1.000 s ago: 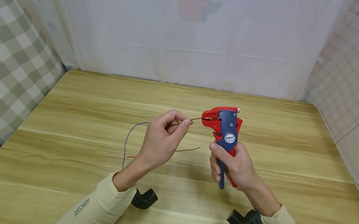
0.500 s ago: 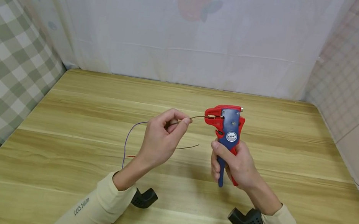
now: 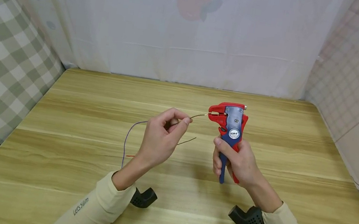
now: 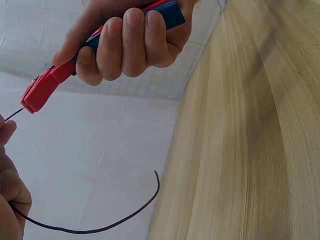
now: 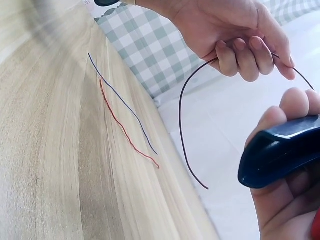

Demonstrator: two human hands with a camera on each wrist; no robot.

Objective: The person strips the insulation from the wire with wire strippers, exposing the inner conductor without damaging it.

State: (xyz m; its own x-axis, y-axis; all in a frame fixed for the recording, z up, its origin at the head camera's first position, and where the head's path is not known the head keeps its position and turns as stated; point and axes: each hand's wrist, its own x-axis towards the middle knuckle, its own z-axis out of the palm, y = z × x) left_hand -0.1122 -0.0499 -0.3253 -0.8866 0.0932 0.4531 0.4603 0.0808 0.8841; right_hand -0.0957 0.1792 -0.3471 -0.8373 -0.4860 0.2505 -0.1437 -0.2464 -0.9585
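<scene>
The left hand [image 3: 162,136] pinches a thin brown insulated wire [image 3: 198,116] between thumb and fingers above the wood-grain tabletop [image 3: 78,112]; the right hand [image 3: 241,162] wraps round the handles of a red-and-blue pistol-shaped wire stripper [image 3: 233,115], its jaws parted; the wire's pale tip lies just beside the stripper's nose, contact unclear; a loose pinch could let the wire slip, and squeezing on a crooked tip might nick it; the wire's short end points right, its long axis bowed; the stripper's nose points left, its handles running toward the person.
</scene>
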